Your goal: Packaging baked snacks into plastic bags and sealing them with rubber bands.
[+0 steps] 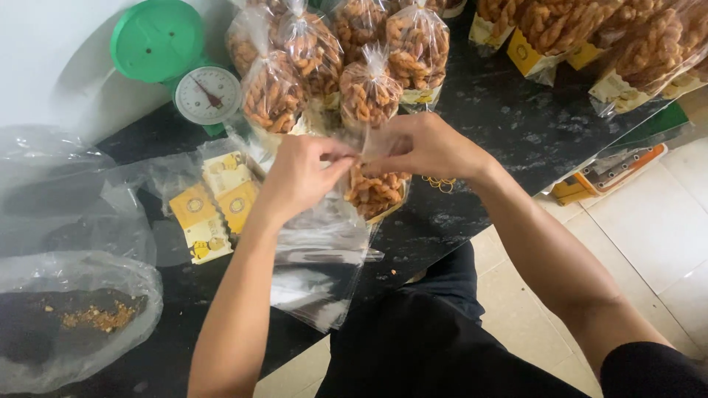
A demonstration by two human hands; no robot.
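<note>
My left hand (301,175) and my right hand (426,147) meet over a clear plastic bag of brown twisted snacks (375,191) that stands on the black marbled counter (509,125). Both hands pinch the gathered neck of that bag between their fingertips. The snacks show below the hands; the top of the bag is hidden by the fingers. Just behind it stand several tied bags of the same snacks (369,92).
A green kitchen scale with a white dial (209,94) stands at the back left. Yellow label cards (199,217) lie in empty clear bags (317,258) on the left. A big plastic bag with crumbs (92,317) is at the near left. Yellow-labelled snack packs (560,29) sit far right.
</note>
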